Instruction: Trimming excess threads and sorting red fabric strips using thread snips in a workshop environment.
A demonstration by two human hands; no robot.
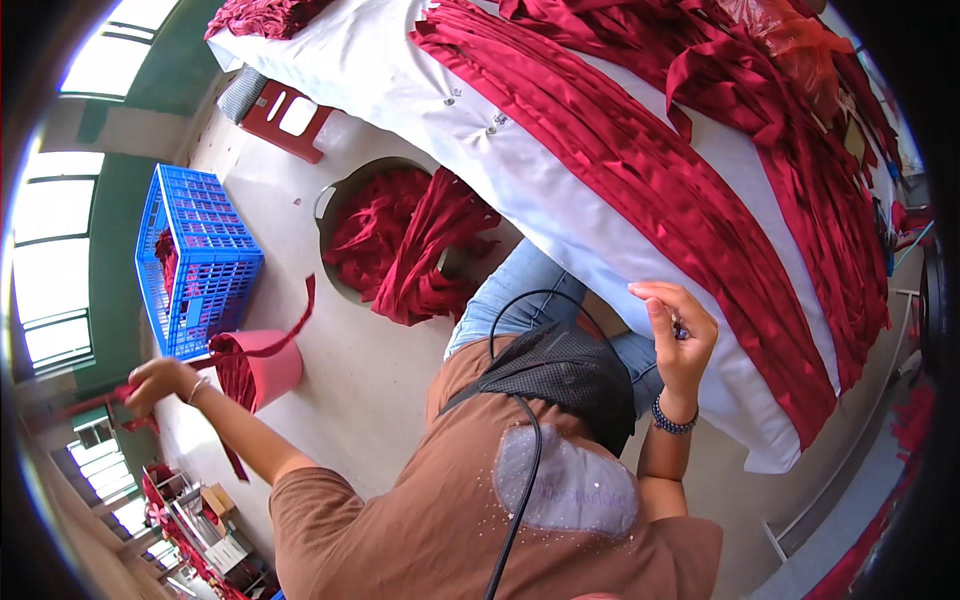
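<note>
My left hand (160,385) is stretched far out to the left, its fingers closed on a dark red fabric strip (268,347). Loose ends of the strip trail through the air above a pink bucket (282,365), which has red cloth inside. My right hand (680,335) is raised beside the edge of a table covered in white cloth (590,200). Its fingers are curled around a small dark, shiny thing (680,329) that I cannot make out. Long rows of red fabric strips (640,190) lie along the table, apart from that hand.
A round grey-green tub (330,240) heaped with red strips stands on the floor before my knees. Left of it are a blue plastic crate (215,230) and a red stool (285,118). A reddish plastic bag (795,50) lies among the cloth at the table's far right.
</note>
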